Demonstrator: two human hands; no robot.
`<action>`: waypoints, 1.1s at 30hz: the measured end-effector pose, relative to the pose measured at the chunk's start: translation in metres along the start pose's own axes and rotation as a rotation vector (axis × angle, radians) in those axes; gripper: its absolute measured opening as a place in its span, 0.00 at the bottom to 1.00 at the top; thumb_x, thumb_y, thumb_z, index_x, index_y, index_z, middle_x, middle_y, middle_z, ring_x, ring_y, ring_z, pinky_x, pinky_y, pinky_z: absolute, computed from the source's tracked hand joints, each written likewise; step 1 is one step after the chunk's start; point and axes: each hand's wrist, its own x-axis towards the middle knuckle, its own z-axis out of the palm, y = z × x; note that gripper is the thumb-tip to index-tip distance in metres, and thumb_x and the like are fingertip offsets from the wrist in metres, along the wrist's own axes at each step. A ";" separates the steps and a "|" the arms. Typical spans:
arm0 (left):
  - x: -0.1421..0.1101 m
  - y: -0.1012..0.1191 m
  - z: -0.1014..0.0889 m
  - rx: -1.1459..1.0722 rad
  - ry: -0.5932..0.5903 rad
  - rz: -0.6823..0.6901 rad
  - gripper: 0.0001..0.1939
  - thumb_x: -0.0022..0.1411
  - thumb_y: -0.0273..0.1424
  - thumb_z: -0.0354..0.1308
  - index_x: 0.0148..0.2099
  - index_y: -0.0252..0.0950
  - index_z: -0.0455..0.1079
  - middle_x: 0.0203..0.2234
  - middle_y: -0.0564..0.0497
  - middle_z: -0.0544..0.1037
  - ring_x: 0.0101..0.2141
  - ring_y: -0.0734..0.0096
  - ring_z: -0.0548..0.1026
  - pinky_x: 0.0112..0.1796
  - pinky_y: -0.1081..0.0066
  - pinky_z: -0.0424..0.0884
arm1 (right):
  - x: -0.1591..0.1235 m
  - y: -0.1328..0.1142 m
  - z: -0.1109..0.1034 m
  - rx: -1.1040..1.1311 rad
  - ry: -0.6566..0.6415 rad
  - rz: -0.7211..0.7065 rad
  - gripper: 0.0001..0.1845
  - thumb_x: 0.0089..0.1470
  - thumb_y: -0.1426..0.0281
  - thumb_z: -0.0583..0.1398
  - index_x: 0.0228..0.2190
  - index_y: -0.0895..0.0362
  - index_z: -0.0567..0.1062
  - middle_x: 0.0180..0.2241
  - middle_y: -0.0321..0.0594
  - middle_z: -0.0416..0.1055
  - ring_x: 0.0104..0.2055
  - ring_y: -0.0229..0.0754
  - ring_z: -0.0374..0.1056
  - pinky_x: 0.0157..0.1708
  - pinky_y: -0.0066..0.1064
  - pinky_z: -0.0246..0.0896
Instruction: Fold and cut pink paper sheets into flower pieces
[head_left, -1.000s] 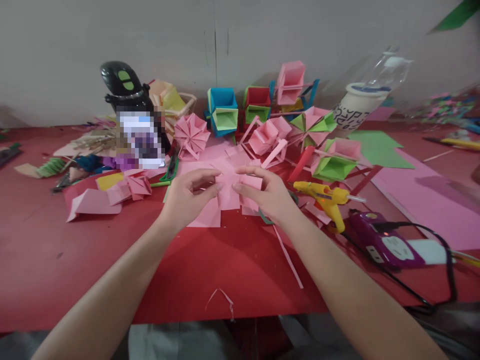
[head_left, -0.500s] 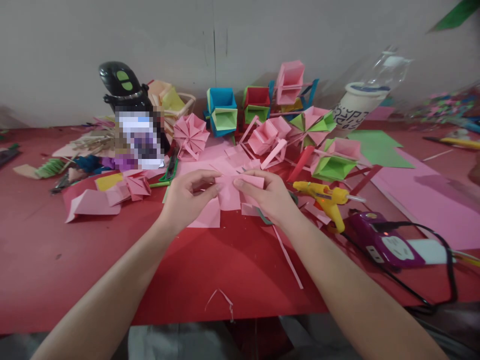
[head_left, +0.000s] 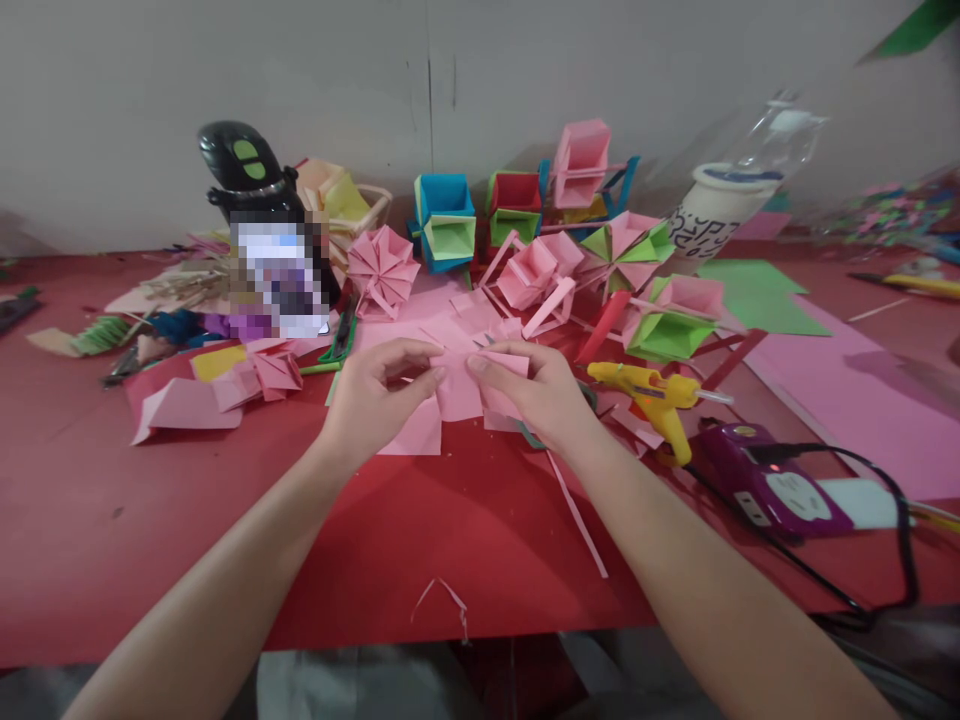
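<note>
Just above the middle of the table, my left hand and my right hand face each other, each with thumb and forefinger pinched. A small piece of pink paper is in my right fingertips. My left fingertips pinch pink paper too, but I cannot tell whether it is the same piece. More pink paper sheets lie below both hands. Partly hidden under my right hand are scissors, with their grey tips and a green handle showing.
Folded paper lanterns line the back. A phone leans on a black holder at left. To the right are a yellow glue gun, a purple power strip with a black cable, and a tilted white cup with a clear bottle.
The pink paper in my right hand has turned slightly, its edge now flatter, and the scissor tips have come into view behind it. My left hand has barely moved.
</note>
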 end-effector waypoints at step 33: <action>0.000 0.007 0.002 0.080 -0.073 0.067 0.03 0.62 0.28 0.63 0.35 0.36 0.78 0.29 0.53 0.82 0.30 0.74 0.78 0.32 0.76 0.72 | -0.003 -0.010 0.003 -0.119 -0.144 -0.138 0.08 0.57 0.63 0.67 0.31 0.54 0.82 0.32 0.36 0.81 0.37 0.41 0.75 0.41 0.32 0.69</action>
